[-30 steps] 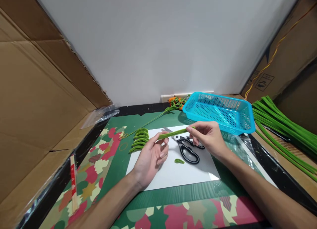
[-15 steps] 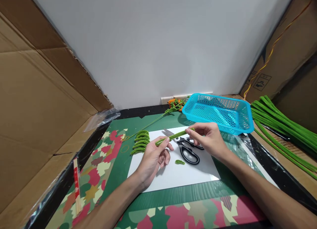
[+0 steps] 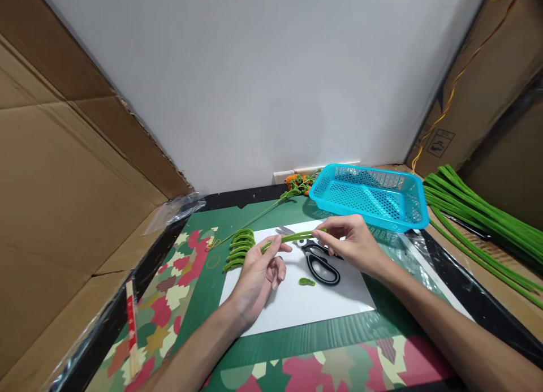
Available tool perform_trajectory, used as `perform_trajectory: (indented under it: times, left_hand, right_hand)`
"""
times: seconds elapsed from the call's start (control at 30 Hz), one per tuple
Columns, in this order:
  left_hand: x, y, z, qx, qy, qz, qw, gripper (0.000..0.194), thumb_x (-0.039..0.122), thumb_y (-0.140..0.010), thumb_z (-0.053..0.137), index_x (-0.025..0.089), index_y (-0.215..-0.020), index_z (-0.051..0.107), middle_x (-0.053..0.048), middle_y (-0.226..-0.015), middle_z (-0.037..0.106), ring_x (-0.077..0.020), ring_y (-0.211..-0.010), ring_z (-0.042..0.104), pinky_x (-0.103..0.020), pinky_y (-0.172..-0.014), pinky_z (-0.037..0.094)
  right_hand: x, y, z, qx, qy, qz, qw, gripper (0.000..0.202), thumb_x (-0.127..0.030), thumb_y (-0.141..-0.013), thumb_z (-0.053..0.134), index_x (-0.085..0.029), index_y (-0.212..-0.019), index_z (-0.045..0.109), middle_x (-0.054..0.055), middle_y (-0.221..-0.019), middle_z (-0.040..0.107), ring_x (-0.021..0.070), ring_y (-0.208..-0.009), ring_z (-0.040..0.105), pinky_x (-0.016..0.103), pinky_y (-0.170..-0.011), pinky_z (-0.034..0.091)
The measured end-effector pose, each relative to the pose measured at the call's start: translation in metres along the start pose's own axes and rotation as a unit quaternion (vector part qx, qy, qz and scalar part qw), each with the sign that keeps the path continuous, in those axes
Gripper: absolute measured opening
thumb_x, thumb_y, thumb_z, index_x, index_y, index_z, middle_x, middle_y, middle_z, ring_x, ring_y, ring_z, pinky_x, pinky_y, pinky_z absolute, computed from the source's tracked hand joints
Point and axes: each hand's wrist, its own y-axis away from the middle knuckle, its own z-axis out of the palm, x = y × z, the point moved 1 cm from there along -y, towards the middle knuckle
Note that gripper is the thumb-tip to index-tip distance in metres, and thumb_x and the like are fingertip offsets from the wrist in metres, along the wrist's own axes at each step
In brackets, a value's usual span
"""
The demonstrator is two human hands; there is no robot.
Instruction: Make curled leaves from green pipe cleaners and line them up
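Observation:
A green fuzzy pipe cleaner (image 3: pixel 297 236) is stretched between my two hands above a white sheet (image 3: pixel 271 313). My left hand (image 3: pixel 265 265) pinches its left end between thumb and forefinger, the other fingers curled. At the other end, my right hand (image 3: pixel 345 239) grips it with thumb and fingertips. Black-handled scissors (image 3: pixel 323 269) lie on the sheet under my right hand, partly hidden by it. In front of them rests a short twisted green piece (image 3: pixel 306 281). Several bent green pipe-cleaner pieces (image 3: pixel 240 248) are lined up left of my left hand.
A blue perforated basket (image 3: pixel 369 216) stands at the back right. Long green pipe cleaners (image 3: pixel 479 216) lie beyond it. An orange-flowered stem (image 3: pixel 297 184) lies at the back, a red-and-white wrapped stick (image 3: pixel 132 324) at the left. Cardboard walls (image 3: pixel 85 171) flank the table.
The pipe cleaner between my hands now lies more level and its strands show a slight gap. Both hands have shifted slightly left in the picture; the view has moved a little.

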Motion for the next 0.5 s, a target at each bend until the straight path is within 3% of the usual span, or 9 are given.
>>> perform_trajectory:
  times: [0.1, 0.5]
  left_hand:
    - [0.0009, 0.0007, 0.0005, 0.010, 0.016, -0.005, 1.000, 0.042, 0.049, -0.083, 0.088, 0.015, -0.091, 0.066, 0.001, -0.093, 0.071, 0.0008, -0.041, 0.051, -0.010, -0.033, 0.033]
    - [-0.0002, 0.0024, 0.0016, -0.012, 0.035, -0.020, 0.999, 0.046, 0.048, -0.078, 0.092, 0.016, -0.089, 0.060, 0.001, -0.085, 0.066, -0.0020, -0.045, 0.050, -0.011, -0.034, 0.036]
  right_hand:
    - [-0.0006, 0.0002, -0.0007, -0.006, 0.005, 0.000, 1.000, 0.026, -0.040, -0.095, 0.072, -0.018, -0.087, 0.081, 0.002, -0.067, 0.068, 0.0115, -0.050, 0.056, 0.024, -0.045, 0.042]
    - [0.0026, 0.0011, -0.0021, -0.022, 0.009, 0.001, 1.000, 0.026, -0.041, -0.097, 0.070, -0.018, -0.090, 0.080, 0.001, -0.070, 0.069, 0.0115, -0.051, 0.057, 0.025, -0.047, 0.045]
